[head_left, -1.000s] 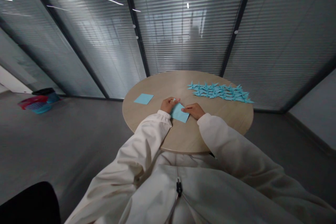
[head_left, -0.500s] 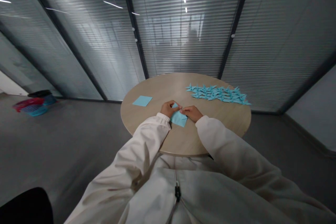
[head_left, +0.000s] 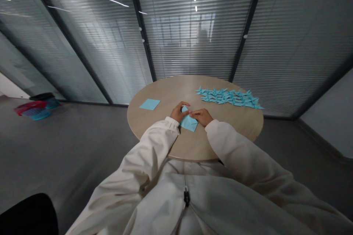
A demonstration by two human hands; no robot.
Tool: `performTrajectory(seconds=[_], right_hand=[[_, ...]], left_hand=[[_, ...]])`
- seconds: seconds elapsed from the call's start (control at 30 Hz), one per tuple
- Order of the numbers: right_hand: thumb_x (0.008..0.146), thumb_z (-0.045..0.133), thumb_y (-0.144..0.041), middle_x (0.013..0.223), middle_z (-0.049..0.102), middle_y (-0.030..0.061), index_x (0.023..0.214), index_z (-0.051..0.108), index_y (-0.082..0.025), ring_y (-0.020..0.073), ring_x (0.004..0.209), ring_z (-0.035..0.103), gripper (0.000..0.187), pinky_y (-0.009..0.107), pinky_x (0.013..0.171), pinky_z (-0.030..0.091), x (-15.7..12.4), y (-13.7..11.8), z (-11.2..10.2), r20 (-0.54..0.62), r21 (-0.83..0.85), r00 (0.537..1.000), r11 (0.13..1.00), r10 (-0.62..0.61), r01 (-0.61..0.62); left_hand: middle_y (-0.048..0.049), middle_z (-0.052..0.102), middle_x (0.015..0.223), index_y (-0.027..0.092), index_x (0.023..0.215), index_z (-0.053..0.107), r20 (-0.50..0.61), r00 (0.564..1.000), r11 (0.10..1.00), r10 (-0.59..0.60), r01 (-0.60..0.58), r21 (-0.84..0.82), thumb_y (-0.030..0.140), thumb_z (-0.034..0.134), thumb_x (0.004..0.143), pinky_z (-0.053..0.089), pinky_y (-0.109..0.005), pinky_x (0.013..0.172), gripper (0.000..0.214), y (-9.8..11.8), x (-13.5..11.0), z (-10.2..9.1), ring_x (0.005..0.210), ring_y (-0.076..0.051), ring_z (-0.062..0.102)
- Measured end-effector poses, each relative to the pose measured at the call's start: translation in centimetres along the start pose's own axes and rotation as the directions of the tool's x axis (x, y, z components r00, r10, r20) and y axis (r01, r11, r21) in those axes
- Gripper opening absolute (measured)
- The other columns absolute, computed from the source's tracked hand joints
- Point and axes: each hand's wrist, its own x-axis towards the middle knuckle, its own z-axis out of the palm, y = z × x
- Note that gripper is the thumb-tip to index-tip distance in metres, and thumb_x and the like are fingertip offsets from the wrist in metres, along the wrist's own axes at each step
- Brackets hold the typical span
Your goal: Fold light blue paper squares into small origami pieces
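A light-blue sheet of origami paper (head_left: 189, 124), partly folded, lies on the round wooden table in front of me. My left hand (head_left: 178, 112) holds its far left part, index finger arched over and thumb on the paper. From the right, my right hand (head_left: 202, 116) pinches the upper edge, its fingertips close to the left thumb. A small flap shows at the sheet's right side. Fingers cover part of the upper fold. Beyond my hands, on the right, several folded light-blue paper cranes (head_left: 228, 97) stand packed in rows.
A flat square of blue paper (head_left: 149, 104) lies on the table (head_left: 154, 125) to the left. On the floor at far left are a red and blue basket (head_left: 34, 111) and a dark bin (head_left: 44, 97). Glass panels with blinds (head_left: 190, 55) stand behind the table.
My left index finger has lifted and arched away from the thumb. My right hand has stayed at the paper's upper edge with only a slight shift.
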Motion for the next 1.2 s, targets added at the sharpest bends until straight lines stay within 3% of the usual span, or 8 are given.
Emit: performTrajectory(seconds=[0.27, 0.47, 0.63, 0.93, 1.1, 1.2], right_hand=[[0.072, 0.056, -0.042, 0.063, 0.062, 0.0021, 0.07, 0.069, -0.012, 0.0133, 0.059, 0.053, 0.033, 0.023, 0.057, 0.039, 0.3, 0.9, 0.1, -0.037, 0.077, 0.999, 0.997, 0.007, -0.004], [0.073, 0.057, -0.036, 0.065, 0.065, 0.0028, 0.072, 0.07, -0.014, 0.0153, 0.062, 0.057, 0.026, 0.024, 0.06, 0.041, 0.4, 1.1, 0.0, -0.083, -0.051, 0.996, 0.998, 0.037, -0.041], [0.073, 0.057, -0.04, 0.07, 0.067, 0.0031, 0.076, 0.07, -0.015, 0.0157, 0.066, 0.06, 0.028, 0.024, 0.062, 0.044, 0.4, 1.3, 0.1, -0.059, 0.046, 0.997, 0.998, 0.044, -0.041], [0.072, 0.059, -0.034, 0.07, 0.067, 0.0036, 0.072, 0.07, -0.015, 0.0177, 0.069, 0.06, 0.022, 0.025, 0.063, 0.044, 0.2, 0.5, -0.7, -0.119, -0.01, 0.99, 0.997, 0.072, -0.073], [0.072, 0.057, -0.035, 0.075, 0.067, 0.0046, 0.077, 0.068, -0.014, 0.0159, 0.069, 0.06, 0.024, 0.025, 0.066, 0.045, 0.6, 1.1, -0.8, -0.149, 0.098, 0.986, 0.993, 0.075, -0.061], [0.074, 0.055, -0.033, 0.078, 0.068, 0.0047, 0.079, 0.068, -0.015, 0.0154, 0.071, 0.059, 0.022, 0.025, 0.067, 0.044, 0.7, 1.4, -1.0, -0.195, 0.019, 0.977, 0.996, 0.089, -0.087]], left_hand=[[0.009, 0.034, 0.049, 0.019, 0.096, 0.055, -0.098, 0.995, 0.998, -0.037, 0.032, -0.053, 0.039, 0.07, 0.061, 0.021, -0.019, 0.044, 0.043, -0.1, 0.1, 0.0, 0.043, -0.007, 0.03], [0.0102, 0.027, 0.045, 0.019, 0.09, 0.057, -0.156, 0.988, 1.0, -0.019, 0.021, 0.011, 0.037, 0.072, 0.059, 0.016, -0.021, 0.043, 0.038, 0.0, 0.2, -0.1, 0.041, -0.007, 0.024], [0.0091, 0.03, 0.047, 0.019, 0.086, 0.057, -0.219, 0.975, 0.999, -0.023, 0.03, 0.029, 0.038, 0.07, 0.06, 0.018, -0.02, 0.042, 0.035, -0.2, 0.4, -0.4, 0.042, -0.007, 0.027], [0.0087, 0.029, 0.045, 0.019, 0.083, 0.06, -0.239, 0.971, 0.996, -0.028, 0.048, 0.077, 0.04, 0.069, 0.061, 0.018, -0.021, 0.043, 0.032, 0.0, 0.4, -0.6, 0.041, -0.007, 0.027], [0.0071, 0.038, 0.047, 0.018, 0.08, 0.061, -0.304, 0.95, 0.996, -0.069, 0.085, 0.038, 0.036, 0.071, 0.059, 0.025, -0.02, 0.046, 0.028, -0.3, 0.6, -0.9, 0.046, -0.008, 0.036], [0.0043, 0.05, 0.053, 0.017, 0.08, 0.062, -0.274, 0.957, 0.996, -0.092, 0.09, -0.019, 0.034, 0.072, 0.058, 0.03, -0.02, 0.049, 0.03, -0.8, 0.8, -0.9, 0.051, -0.009, 0.044]])
